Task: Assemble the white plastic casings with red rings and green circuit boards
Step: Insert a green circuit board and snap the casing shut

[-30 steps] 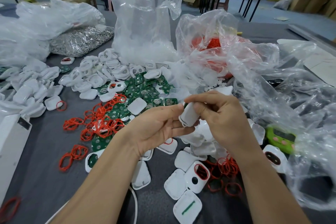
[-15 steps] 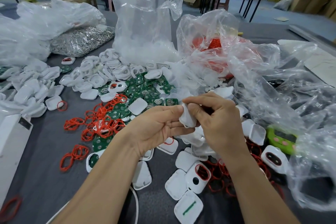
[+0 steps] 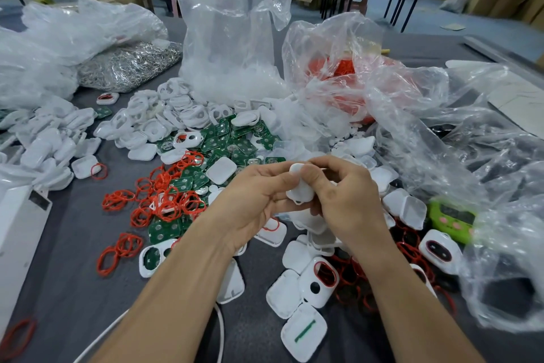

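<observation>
Both hands meet above the middle of the table around one white plastic casing. My left hand holds it from the left with thumb and fingers curled round it. My right hand pinches it from the right, thumb pressed on its face. Loose red rings lie in a heap left of my hands. Green circuit boards are scattered just beyond them. More white casings lie below my hands, some with red rings fitted.
Clear plastic bags stand at the back; one bag holds red rings. A pile of white casing parts sits at the left. A green device lies at the right under crumpled plastic. A white cable runs near the front.
The casing has turned in my fingers and both hands have shifted slightly, my right thumb now pressing its face. Nothing else on the table has moved.
</observation>
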{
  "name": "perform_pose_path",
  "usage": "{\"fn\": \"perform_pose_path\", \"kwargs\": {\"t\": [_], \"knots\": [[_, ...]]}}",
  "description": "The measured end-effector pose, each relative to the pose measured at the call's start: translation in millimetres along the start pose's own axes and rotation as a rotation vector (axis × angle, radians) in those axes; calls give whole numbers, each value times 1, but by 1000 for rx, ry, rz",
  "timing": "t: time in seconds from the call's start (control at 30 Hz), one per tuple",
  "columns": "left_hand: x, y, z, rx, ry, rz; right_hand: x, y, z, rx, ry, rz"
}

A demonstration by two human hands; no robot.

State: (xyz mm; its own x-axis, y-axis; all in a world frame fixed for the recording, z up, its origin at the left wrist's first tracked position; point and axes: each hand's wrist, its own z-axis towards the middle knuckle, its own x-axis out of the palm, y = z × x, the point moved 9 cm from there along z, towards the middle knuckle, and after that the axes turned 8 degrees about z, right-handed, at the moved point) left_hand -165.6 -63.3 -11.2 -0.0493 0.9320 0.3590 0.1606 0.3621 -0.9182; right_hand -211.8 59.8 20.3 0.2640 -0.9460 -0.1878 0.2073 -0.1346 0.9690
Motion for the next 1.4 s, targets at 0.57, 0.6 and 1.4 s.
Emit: {"fn": "perform_pose_path", "kwargs": {"t": [0.57, 0.6, 1.4], "knots": [[-3, -8, -3, 147, -138, 83, 1, -16, 1, 142, 58, 307], [-3, -8, -3, 150, -135, 76, 1, -18, 1, 146, 50, 334], [1, -9, -5, 134, -104, 108, -11, -16, -3, 49, -189, 279]]}}
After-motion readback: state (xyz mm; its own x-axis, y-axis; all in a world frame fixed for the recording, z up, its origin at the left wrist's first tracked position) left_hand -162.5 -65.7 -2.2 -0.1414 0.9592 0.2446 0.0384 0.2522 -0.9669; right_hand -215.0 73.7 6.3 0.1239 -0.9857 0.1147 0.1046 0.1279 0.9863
